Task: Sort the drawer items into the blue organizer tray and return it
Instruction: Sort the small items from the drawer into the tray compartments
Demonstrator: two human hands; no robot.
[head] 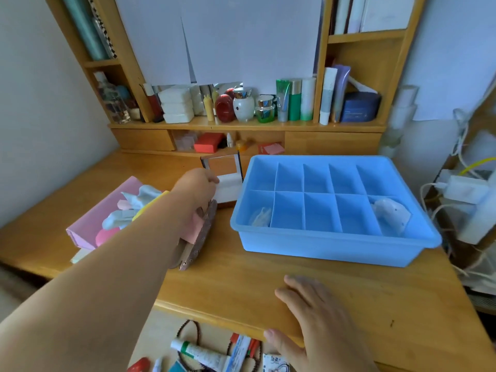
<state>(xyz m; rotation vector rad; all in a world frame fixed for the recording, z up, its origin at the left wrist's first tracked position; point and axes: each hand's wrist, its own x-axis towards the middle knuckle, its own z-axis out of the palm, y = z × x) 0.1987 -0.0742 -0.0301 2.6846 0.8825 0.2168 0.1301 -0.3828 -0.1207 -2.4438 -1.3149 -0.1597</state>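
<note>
The blue organizer tray (pixel 332 245) stands on the desk at the right. One clear plastic bag lies in its front-left compartment (pixel 259 217) and another in its front-right compartment (pixel 389 210). My left hand (pixel 197 185) reaches forward with curled fingers at the left edge of a white box (pixel 228 189). A brown patterned pouch (pixel 200 237) with a pink strip sits just under that wrist. The back of the hand hides what it grips. My right hand (pixel 319 320) rests flat on the desk's front edge. Below it the open drawer (pixel 161 331) holds a tube (pixel 201 354), pens and a beaded cord.
A pink box (pixel 88 226) with small soft items lies at the left of the desk. Bottles and jars line the wooden shelf (pixel 241 124) behind. Cables and a white charger (pixel 461 189) crowd the right side. A small mirror frame (pixel 222 165) stands behind the white box.
</note>
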